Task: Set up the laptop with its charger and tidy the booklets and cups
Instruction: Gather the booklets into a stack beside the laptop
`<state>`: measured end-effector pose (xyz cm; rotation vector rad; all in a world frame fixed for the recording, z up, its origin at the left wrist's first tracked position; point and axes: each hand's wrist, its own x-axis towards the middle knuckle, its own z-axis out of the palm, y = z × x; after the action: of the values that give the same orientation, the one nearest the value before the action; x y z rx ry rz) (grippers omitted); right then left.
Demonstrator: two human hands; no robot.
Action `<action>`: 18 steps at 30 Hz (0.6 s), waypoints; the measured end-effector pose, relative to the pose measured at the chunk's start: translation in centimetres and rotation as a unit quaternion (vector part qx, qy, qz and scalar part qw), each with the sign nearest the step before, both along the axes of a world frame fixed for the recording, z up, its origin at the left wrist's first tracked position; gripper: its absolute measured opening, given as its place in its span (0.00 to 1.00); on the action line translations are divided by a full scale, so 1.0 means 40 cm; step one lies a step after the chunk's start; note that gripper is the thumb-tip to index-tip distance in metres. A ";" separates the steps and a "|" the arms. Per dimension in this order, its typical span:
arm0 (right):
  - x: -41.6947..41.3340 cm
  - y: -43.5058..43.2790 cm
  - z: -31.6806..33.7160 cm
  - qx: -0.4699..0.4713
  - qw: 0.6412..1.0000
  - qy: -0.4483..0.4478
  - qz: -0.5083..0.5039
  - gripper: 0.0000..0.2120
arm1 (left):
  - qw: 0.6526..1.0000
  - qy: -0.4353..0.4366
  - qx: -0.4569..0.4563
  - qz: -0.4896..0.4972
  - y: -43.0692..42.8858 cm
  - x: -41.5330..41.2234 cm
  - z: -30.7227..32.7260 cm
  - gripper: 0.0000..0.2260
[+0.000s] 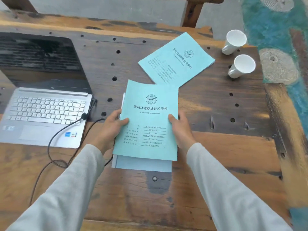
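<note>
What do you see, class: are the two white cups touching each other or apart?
Apart. The head view shows a strip of bare wooden table between the far cup and the near cup.

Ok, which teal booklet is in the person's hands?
The near booklet, gripped at its side edges by the left hand and right hand; the far booklet lies skewed, untouched.

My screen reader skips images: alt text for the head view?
The left hand and right hand hold a teal booklet over white papers on a table. A second booklet and two cups sit beyond; an open laptop with cable is left.
</note>
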<state>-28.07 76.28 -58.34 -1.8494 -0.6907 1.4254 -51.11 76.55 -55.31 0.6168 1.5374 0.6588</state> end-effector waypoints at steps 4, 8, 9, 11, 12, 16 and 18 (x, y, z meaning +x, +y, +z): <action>-0.053 -0.049 -0.037 -0.023 0.997 -0.075 0.010 0.07 | 0.996 0.071 0.011 -0.059 -0.039 -0.065 -0.035 0.16; -0.068 -0.074 -0.044 -0.025 0.987 -0.156 0.032 0.07 | 0.964 0.221 0.089 -0.116 -0.055 -0.077 -0.053 0.15; -0.071 -0.076 -0.044 -0.019 0.984 -0.173 0.036 0.07 | 0.947 0.268 0.111 -0.138 -0.056 -0.079 -0.058 0.15; -0.075 -0.080 -0.040 -0.006 0.975 -0.215 0.055 0.07 | 0.926 0.308 0.137 -0.173 -0.057 -0.084 -0.067 0.14; -0.075 -0.082 -0.039 -0.005 0.969 -0.236 0.068 0.08 | 0.921 0.315 0.140 -0.184 -0.058 -0.086 -0.073 0.12; -0.068 -0.088 -0.041 -0.013 0.943 -0.315 0.109 0.16 | 0.915 0.326 0.133 -0.196 -0.063 -0.094 -0.088 0.09; -0.066 -0.088 -0.038 -0.014 0.939 -0.327 0.109 0.18 | 0.914 0.331 0.132 -0.193 -0.065 -0.095 -0.093 0.08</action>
<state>-30.72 72.74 -59.86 -2.3440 -1.2319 0.9218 -54.93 73.96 -59.03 1.4182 1.8752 0.3608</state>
